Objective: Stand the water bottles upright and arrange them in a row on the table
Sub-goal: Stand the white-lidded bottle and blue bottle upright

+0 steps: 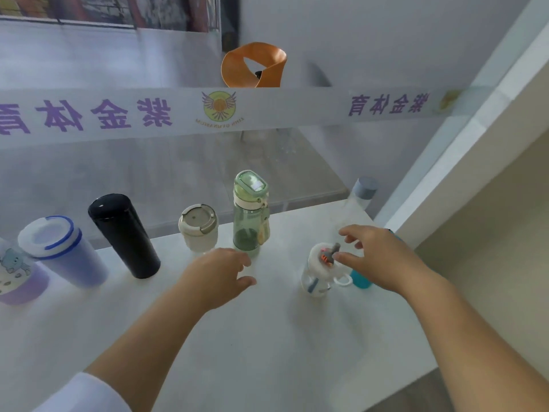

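Far left, a purple bottle with a cartoon bear (15, 275) stood at the frame edge, then a cup with a blue-rimmed lid (61, 251), a black tumbler (123, 234) and a small cream cup (198, 227), all upright along the back of the white table (267, 337). The left hand (219, 275) hovered just in front of the tall green bottle (250, 214), fingers loose, holding nothing. Further right, a little white bottle (319, 267) stood upright, forward of the row. The right hand (377, 257) was spread over its top, fingertips at the lid but not closed on it. A teal object (360, 281) peeked out beneath that hand, and a clear bottle with a grey cap (363, 190) stood at the back corner.
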{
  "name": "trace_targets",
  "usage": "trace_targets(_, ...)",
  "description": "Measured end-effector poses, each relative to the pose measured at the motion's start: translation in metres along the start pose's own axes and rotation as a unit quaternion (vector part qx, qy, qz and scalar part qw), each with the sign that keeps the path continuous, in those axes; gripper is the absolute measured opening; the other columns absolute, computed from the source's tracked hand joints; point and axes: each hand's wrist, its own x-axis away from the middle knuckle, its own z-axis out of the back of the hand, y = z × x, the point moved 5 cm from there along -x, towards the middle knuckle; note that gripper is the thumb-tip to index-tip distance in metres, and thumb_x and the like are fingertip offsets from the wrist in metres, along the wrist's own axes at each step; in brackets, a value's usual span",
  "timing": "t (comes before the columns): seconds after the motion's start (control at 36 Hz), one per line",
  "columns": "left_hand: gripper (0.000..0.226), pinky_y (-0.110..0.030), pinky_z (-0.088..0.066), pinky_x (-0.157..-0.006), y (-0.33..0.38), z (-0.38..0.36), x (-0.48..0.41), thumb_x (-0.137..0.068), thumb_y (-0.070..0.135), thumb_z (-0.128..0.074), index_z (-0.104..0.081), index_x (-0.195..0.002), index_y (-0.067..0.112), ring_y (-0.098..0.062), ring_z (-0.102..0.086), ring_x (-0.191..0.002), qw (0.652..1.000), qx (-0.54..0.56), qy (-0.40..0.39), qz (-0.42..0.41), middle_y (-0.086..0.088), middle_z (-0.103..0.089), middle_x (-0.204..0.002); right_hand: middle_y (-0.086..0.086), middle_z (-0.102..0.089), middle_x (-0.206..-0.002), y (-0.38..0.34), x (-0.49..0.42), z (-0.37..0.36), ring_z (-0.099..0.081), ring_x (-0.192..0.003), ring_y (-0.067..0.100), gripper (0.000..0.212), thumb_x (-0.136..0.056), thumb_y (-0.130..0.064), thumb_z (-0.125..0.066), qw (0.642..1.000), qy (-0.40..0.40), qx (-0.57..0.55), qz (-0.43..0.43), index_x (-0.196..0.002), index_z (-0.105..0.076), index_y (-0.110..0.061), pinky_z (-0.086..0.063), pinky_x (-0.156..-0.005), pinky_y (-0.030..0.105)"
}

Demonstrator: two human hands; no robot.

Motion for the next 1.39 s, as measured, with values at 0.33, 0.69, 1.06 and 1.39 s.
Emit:
trace_targets(0.33, 0.059, -0.033, -0.049, -0.096, 0.092, -0.033, -0.051, -0.081, 0.050, -0.063, -0.045, -0.132, 0.030, -0.015, -0.058, -0.111, 0.999, 0.041, -0.008, 0.016, 0.006, -0.054, -0.130, -0.004, -0.054, -0.128, 0.108, -0.017, 0.021, -0.052, -0.110, 0.016, 0.049, -0.085, -0.041, -0.062, 0.999, 0.008, 0.019, 0.035, -0.129, -0.050, -0.023, -0.045, -0.094, 0.030)
trace_targets(0.69, 0.094, -0.036, -0.041, -0.104, 0.144, -0.083, -0.087, -0.064, 0.056, -0.075, -0.029, -0.141, 0.029, -0.017, -0.042, -0.124, 0.985, 0.134, 0.010, 0.109, 0.009, -0.033, -0.142, -0.002, -0.036, -0.139, 0.169, -0.066, 0.000, -0.040, -0.124, 0.019, 0.079, -0.078, -0.052, -0.066, 0.987, -0.068, 0.059, 0.131, -0.143, -0.027, -0.028, -0.044, -0.101, 0.039)
trace_targets(1.06, 0.061, -0.028, -0.041, -0.088, 0.142, -0.098, -0.106, -0.064, 0.037, -0.080, -0.051, -0.117, 0.024, -0.020, -0.051, -0.099, 0.957, 0.205, 0.050, 0.197, 0.005, -0.045, -0.109, -0.001, -0.033, -0.137, 0.173, -0.085, -0.015, -0.048, -0.116, 0.020, 0.076, -0.080, -0.040, -0.067, 0.976, -0.127, -0.003, 0.176, -0.144, -0.029, -0.026, -0.047, -0.097, 0.032)
trace_targets(1.39, 0.047, -0.031, -0.043, -0.086, 0.131, -0.089, -0.135, -0.067, 0.030, -0.078, -0.053, -0.106, 0.021, -0.020, -0.050, -0.095, 0.949, 0.219, 0.084, 0.211, 0.002, -0.047, -0.111, 0.001, -0.030, -0.143, 0.161, -0.111, -0.019, -0.043, -0.123, 0.022, 0.074, -0.080, -0.034, -0.065, 0.970, -0.127, -0.009, 0.208, -0.144, -0.031, -0.022, -0.044, -0.101, 0.034)
